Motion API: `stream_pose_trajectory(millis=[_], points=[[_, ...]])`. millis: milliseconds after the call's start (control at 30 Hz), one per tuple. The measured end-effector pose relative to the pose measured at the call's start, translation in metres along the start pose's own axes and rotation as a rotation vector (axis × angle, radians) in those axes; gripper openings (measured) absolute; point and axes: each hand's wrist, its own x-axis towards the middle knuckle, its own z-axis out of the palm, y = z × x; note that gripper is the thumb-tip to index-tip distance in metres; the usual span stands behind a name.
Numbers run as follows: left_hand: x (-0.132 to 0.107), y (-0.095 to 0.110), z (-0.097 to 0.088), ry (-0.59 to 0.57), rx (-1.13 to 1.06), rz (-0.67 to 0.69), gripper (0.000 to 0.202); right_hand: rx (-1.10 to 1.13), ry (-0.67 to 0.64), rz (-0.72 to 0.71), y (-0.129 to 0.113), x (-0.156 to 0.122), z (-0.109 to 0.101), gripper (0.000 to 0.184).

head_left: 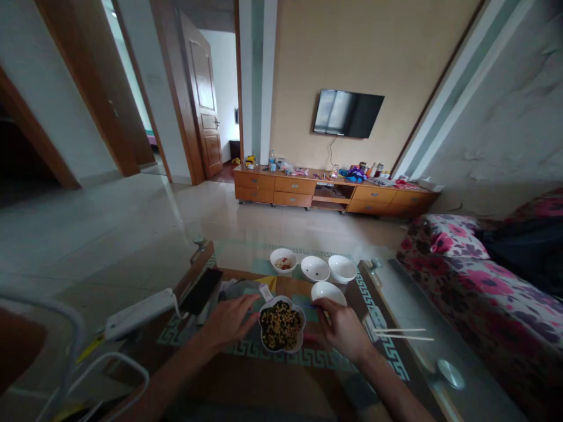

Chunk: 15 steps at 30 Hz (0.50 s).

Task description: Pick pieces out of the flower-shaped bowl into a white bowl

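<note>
A white scalloped bowl (302,337) full of dark and yellowish bits, like beans or grains, stands on the glass table in front of me. My left hand (231,319) is at its left side, fingers stretched and apart, the tips close to the rim; contact is unclear. To the right of the bowl, my right hand (345,328) is closed in a pinch. A thin dark-blue end pokes out of its fingers toward the bowl, too small to name. Just behind that hand sits a white bowl (328,290), partly covered by it.
Farther back stand a bowl with reddish remains (284,252), a bowl with dark specks (315,269) and another white bowl (343,269). Chopsticks (404,334) lie at right. A white power strip (141,313) with cables and a dark flat object (202,290) are at left.
</note>
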Motion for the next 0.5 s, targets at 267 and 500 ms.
stream_pose_trajectory(millis=[267, 500], points=[[-0.005, -0.013, 0.043, 0.057, -0.143, 0.052, 0.076, -0.038, -0.093, -0.089, -0.001, -0.002, 0.014, 0.027], [-0.02, -0.008, 0.066, 0.13, -0.08, 0.183, 0.104, -0.069, -0.174, -0.107, -0.012, -0.002, 0.022, 0.027]])
